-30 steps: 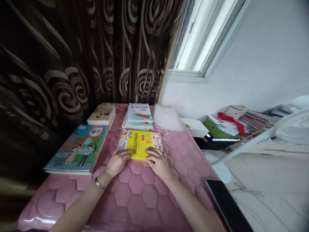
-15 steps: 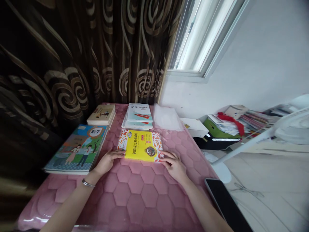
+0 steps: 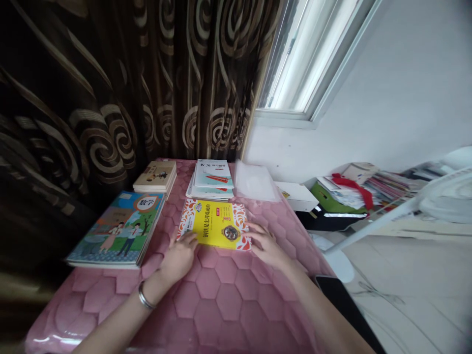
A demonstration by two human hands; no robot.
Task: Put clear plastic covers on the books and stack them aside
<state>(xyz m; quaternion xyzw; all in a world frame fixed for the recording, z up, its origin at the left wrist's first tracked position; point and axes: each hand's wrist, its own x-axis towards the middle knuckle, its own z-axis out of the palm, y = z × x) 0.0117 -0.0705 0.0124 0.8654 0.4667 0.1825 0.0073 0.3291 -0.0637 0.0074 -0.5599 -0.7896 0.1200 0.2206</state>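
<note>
A book with a yellow cover and red-and-white patterned ends (image 3: 212, 223) lies flat on the pink quilted table cover (image 3: 217, 300). My left hand (image 3: 179, 256), with a silver bangle at the wrist, has its bent fingers over the book's near left corner, thumb along the left edge. On the other side my right hand (image 3: 270, 248) touches the right edge, its fingers stretched out and apart. Just beyond the yellow book is a small stack of pale booklets (image 3: 213, 174). Left of my left hand lies a stack of large blue-green textbooks (image 3: 120, 231).
Small tan books (image 3: 155, 176) are stacked at the back left, before a dark patterned curtain (image 3: 177, 78). A translucent plastic sheet (image 3: 255, 182) lies at the back right. Beyond the table's right side are a white box (image 3: 298, 196), a white fan (image 3: 391, 214) and a black flat object (image 3: 344, 309).
My left hand has moved right and nearer, from the book's left edge onto its near left corner. My right hand remains at the right edge, and the book has barely shifted.
</note>
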